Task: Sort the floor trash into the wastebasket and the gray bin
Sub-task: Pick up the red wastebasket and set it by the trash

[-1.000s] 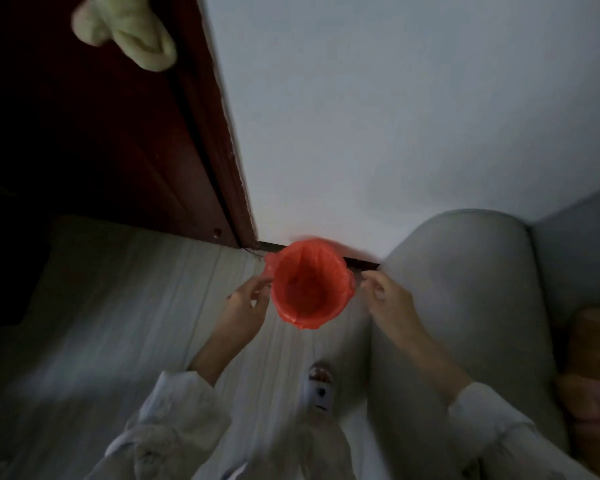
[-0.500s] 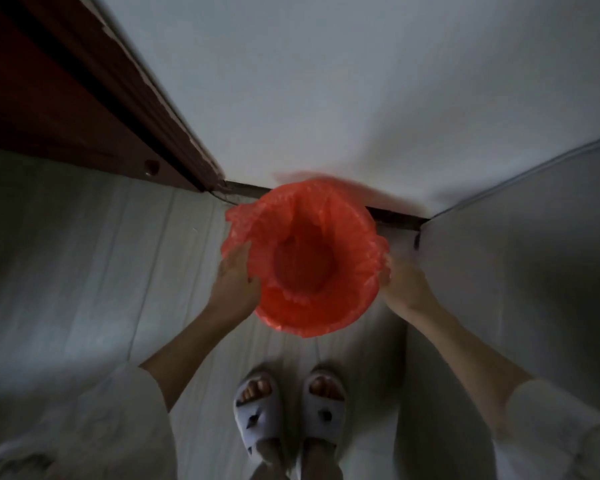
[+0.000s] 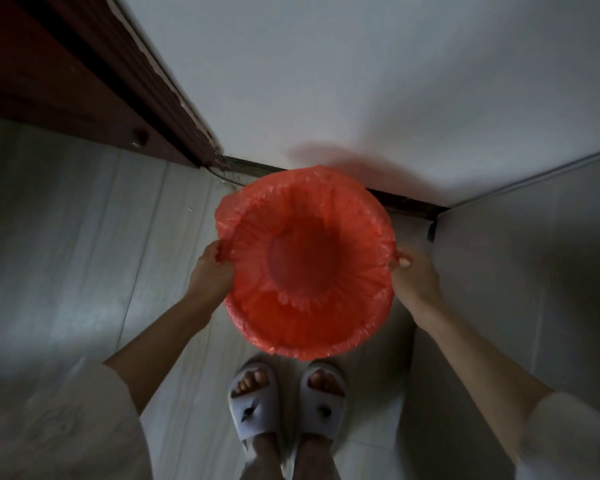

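Wastebasket [image 3: 305, 265] nearer now, hands gripping rim.

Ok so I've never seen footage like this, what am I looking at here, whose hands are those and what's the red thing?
There is no machine here. The camera sits on a person's head and looks down, so you see their own arms and slippers on a pale floor. The left hand and right hand each hold one side of a wastebasket lined with a red bag. It looks empty inside. Behind it are a white wall and a dark door frame. No trash shows on the floor.
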Tool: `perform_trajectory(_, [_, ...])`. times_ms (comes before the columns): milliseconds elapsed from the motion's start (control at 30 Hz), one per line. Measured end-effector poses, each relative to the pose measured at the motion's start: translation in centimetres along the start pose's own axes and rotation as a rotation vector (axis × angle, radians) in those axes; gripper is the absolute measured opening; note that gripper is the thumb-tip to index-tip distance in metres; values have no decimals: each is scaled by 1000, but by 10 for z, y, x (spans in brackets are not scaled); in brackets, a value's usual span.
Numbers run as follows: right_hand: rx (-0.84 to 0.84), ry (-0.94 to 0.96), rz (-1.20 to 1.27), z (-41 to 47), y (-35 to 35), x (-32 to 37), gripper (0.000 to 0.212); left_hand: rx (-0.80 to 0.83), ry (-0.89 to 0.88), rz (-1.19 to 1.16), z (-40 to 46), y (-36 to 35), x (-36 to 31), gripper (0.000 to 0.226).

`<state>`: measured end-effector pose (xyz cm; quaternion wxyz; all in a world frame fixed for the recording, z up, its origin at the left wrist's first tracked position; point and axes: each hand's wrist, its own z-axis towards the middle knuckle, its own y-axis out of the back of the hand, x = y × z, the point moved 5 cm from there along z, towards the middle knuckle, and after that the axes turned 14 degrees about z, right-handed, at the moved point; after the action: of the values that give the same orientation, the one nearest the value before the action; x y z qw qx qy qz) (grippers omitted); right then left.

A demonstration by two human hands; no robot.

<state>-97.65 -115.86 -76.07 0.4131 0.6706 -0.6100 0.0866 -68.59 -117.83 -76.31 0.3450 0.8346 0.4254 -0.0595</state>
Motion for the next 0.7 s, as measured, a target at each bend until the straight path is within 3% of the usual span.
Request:
perform_trajectory(233, [75,-3,-32,-98,24,97,26,-72,126,-153,-105,104,-8,40])
perform_trajectory(533, [188,226,-86,-270,52,253,28,-165,120,-416,-304,273,-22,30])
perform_trajectory(700, [282,327,-10,-366,54,314,30,-371,113,-523,-415,346,11,35])
